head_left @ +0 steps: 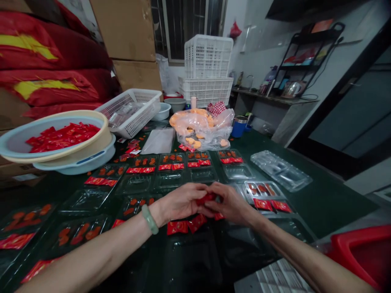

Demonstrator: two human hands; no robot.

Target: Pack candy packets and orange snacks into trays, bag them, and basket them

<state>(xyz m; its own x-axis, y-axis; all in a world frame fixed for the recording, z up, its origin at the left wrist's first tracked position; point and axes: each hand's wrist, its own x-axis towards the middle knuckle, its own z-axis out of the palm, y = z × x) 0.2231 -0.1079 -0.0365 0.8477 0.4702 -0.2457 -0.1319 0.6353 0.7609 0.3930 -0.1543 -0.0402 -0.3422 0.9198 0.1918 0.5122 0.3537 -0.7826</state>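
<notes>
My left hand (pixel 180 202) and my right hand (pixel 232 203) meet above the dark green table (pixel 324 203), both closed on a small bunch of red sachets (pixel 206 198). A pale green bangle sits on my left wrist. Beneath the hands lie more red sachets (pixel 186 225) on a clear plastic tray (pixel 195 248). Several clear trays (pixel 171 169) in rows hold red sachets and small orange pieces.
A basin (pixel 12 142) heaped with red sachets stands at the left. A plastic bag of orange pieces (pixel 201 126) sits mid-table, a white basket (pixel 134 110) behind it. Stacked empty trays (pixel 281 169) lie right. White crates, cardboard boxes and a red stool (pixel 363 252) surround the table.
</notes>
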